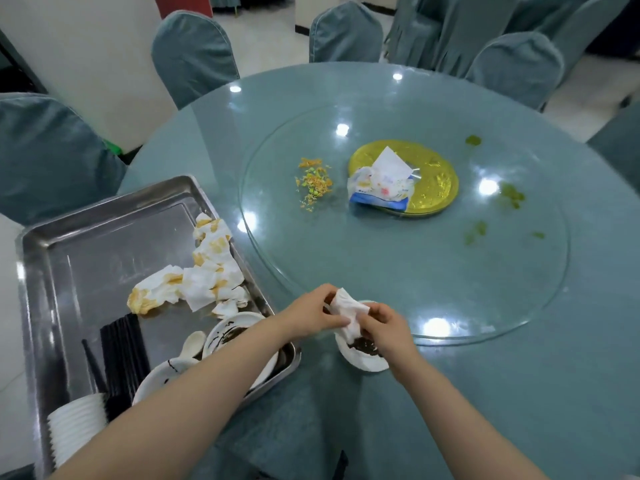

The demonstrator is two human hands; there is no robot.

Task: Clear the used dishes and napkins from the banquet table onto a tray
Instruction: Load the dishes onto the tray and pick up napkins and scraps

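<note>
Both hands are gripping one crumpled white napkin (348, 315) over a small white dish (360, 355) of dark residue at the table's near edge: the left hand (311, 315) is pinching its upper end, the right hand (384, 323) its lower. Pulling carelessly risks dragging residue onto the tabletop or tipping the dish. Forearms are converging, wrists bent downward. The steel tray (114, 216), already carrying stained napkins, is overhanging the table's left edge.

One rectangular steel tray (52, 258) sits at lower left. One gold round plate (436, 181) and one blue-white tissue packet (379, 192) lie mid-frame. One white bowl with dark residue (363, 362) sits at lower centre. One stack of white ribbed cups (74, 427) and one bundle of black chopsticks (121, 355) stand at lower left.
</note>
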